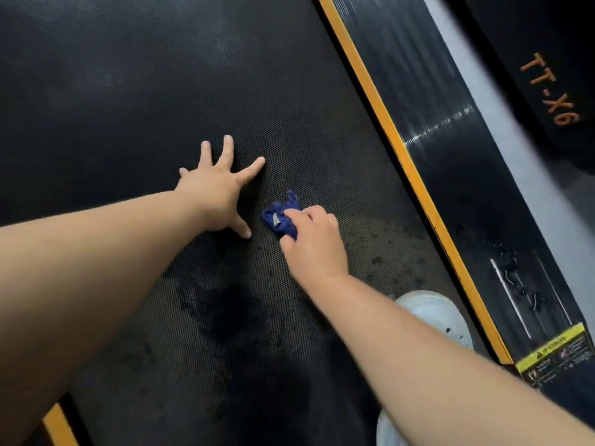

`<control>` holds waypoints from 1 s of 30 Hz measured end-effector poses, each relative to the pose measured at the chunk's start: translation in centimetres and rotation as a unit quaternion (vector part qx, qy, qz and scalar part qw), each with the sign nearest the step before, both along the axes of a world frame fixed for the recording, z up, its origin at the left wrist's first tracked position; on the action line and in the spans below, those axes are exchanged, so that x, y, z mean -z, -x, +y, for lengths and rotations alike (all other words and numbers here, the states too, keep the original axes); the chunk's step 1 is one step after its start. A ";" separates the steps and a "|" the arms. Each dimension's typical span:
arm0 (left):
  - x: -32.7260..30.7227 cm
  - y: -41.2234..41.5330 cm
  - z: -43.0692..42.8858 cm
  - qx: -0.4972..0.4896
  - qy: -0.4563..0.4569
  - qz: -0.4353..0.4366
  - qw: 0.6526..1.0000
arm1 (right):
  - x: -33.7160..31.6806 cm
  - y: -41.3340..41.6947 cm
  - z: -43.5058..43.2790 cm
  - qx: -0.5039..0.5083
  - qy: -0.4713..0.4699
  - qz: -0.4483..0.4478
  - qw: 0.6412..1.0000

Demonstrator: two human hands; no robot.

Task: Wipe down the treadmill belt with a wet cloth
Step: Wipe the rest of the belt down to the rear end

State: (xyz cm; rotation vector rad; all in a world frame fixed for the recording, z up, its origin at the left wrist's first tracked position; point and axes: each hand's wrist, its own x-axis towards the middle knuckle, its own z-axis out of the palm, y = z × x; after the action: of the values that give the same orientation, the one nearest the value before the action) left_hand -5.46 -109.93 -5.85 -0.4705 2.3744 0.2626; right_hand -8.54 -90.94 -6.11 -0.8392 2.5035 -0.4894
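The right hand (pixel 314 243) pinches a bunched blue cloth (pixel 281 217) against the treadmill belt (pixel 161 91). Just beside it, the left hand (pixel 214 196) lies flat, fingers splayed, gripping nothing. Dark wet patches mark the belt near a pale shoe (pixel 438 317).

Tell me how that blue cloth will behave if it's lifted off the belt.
The blue cloth is bunched into creases under the right hand, so it will likely hang limp. It looks small, so probably light. Dark patches on the belt suggest it is wet and may drip.
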 end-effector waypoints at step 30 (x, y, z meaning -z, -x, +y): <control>1.4 -5.8 -1.4 -0.045 0.014 0.099 0.994 | 1.7 4.2 1.3 0.015 0.024 0.118 0.993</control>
State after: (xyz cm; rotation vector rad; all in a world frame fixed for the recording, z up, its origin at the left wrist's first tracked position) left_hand 0.35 -111.32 -7.25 -0.5896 2.5560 0.3294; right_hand -12.70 -89.62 -7.79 -0.9271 2.7327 -0.4879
